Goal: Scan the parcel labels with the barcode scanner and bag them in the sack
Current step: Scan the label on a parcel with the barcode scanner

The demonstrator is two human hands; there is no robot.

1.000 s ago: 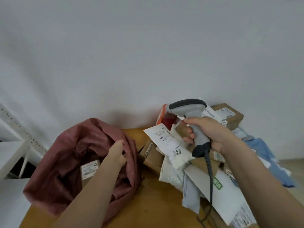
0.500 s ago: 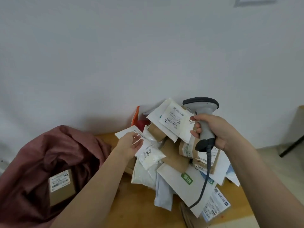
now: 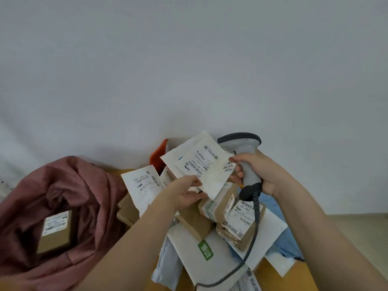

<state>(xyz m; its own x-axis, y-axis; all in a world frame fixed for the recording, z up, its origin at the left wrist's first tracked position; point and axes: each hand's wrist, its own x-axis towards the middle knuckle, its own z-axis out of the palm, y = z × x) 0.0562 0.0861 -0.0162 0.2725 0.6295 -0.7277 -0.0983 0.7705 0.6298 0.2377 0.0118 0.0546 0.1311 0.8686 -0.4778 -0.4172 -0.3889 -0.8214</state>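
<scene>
Pinching the lower edge of a white mailer (image 3: 199,164), my left hand (image 3: 184,193) tilts its label up toward the barcode scanner (image 3: 244,156), presumably so the code faces the reader. My right hand (image 3: 259,172) is clenched round the scanner's handle, one fingertip touching the mailer's corner. Maroon sack (image 3: 69,198) sits open at left, one brown box (image 3: 55,231) already inside (label blurred). Parcel pile (image 3: 220,217) waits between. Scanner window is hidden; cord (image 3: 249,248) runs out of frame.

Sack (image 3: 79,192) – matt reddish cloth; scanner (image 3: 241,143) – smooth grey plastic; boxes (image 3: 218,206) – brown cardboard; table (image 3: 270,276) – wood.
</scene>
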